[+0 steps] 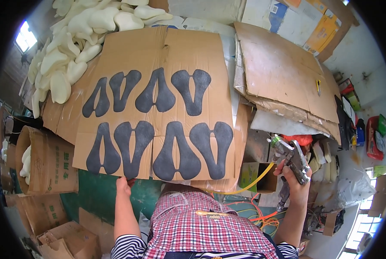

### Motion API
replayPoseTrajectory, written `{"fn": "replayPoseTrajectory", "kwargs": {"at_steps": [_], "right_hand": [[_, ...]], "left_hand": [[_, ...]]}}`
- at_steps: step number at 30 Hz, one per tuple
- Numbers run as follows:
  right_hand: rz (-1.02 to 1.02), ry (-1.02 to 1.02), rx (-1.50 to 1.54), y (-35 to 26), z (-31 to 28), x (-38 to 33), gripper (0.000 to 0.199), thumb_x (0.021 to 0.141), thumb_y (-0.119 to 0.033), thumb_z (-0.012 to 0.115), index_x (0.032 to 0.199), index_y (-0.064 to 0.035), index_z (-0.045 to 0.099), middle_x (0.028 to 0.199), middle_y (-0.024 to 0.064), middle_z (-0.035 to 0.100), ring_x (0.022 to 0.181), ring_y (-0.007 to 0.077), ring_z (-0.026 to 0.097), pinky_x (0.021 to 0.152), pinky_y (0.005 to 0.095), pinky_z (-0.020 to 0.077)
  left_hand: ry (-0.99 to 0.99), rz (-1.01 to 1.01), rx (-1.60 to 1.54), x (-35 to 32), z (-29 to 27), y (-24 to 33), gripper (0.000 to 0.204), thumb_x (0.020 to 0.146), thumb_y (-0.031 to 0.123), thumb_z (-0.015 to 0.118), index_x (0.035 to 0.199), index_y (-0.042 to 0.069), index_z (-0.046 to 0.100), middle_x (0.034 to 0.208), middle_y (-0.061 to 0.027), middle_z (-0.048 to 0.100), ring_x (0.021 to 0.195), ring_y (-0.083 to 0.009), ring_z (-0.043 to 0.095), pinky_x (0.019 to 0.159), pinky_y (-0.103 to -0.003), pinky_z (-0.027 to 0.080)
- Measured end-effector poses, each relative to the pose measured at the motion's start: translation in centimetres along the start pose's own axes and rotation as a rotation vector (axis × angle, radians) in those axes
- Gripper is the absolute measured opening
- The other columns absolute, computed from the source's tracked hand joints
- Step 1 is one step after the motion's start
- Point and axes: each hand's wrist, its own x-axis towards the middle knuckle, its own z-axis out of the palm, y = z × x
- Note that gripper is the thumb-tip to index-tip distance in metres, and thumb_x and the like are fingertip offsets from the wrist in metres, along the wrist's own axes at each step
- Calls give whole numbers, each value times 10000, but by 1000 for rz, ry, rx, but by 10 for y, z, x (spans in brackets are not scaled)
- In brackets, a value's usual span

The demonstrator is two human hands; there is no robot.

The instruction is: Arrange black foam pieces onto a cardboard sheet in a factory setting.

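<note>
A large brown cardboard sheet (193,47) lies in front of me, with two rows of dark grey, saddle-shaped pads (101,149) on it. Each pad has two lobes joined around a long gap. My left hand (124,185) is closed at the sheet's near edge, just below the tip of one pad; some of its fingers are hidden under the cardboard. To the right of the sheet, my right hand (293,176) grips a metal spray gun (285,151) by its handle, held away from the pads. A yellow hose (255,181) runs close by the gun.
Cream foam pieces (78,52) are piled at the far left. More flat cardboard (283,69) is stacked at the right, with a yellow cutter (318,86) on top. A round carton (50,164) stands left; orange hoses (262,211) lie near my right arm.
</note>
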Motion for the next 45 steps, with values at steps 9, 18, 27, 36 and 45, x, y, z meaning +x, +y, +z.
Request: {"fn": "replayPoseTrajectory", "kwargs": {"at_steps": [9,18,27,36,45], "right_hand": [[15,-100,35,-18,24,-9,375,777,-186,713,1046,31,566,810,87,640,701,177,638,678,305,523],[14,-180,-24,-25,47,-19,479,811,-117,672,1225,57,506,844,76,633,742,139,615,693,276,499],[-51,84,-116,-43,75,-20,229,799,-180,662,900,23,626,739,75,636,675,170,626,667,303,492],[-49,35,-85,-47,91,-31,234,804,-177,668,917,25,636,753,78,644,680,172,629,673,311,493],[-38,-13,-37,-51,105,-35,232,826,-133,673,988,16,601,811,62,638,719,147,622,697,273,489]], "left_hand": [[6,-104,-320,16,-40,-10,272,895,169,457,1125,121,593,1049,-69,631,891,-284,609,797,-452,423],[58,-160,-404,24,-93,-5,395,904,174,480,1292,99,481,1153,-82,580,988,-319,575,944,-489,388],[172,-45,-624,34,-136,45,407,948,308,426,1300,103,452,1209,-59,554,1093,-301,538,963,-456,370],[145,143,-764,40,-149,100,539,987,441,319,1373,70,378,1265,-95,513,1055,-286,532,949,-457,384],[129,211,-829,73,-160,118,391,997,371,341,1241,104,491,1169,-54,567,980,-244,533,888,-424,409]]}}
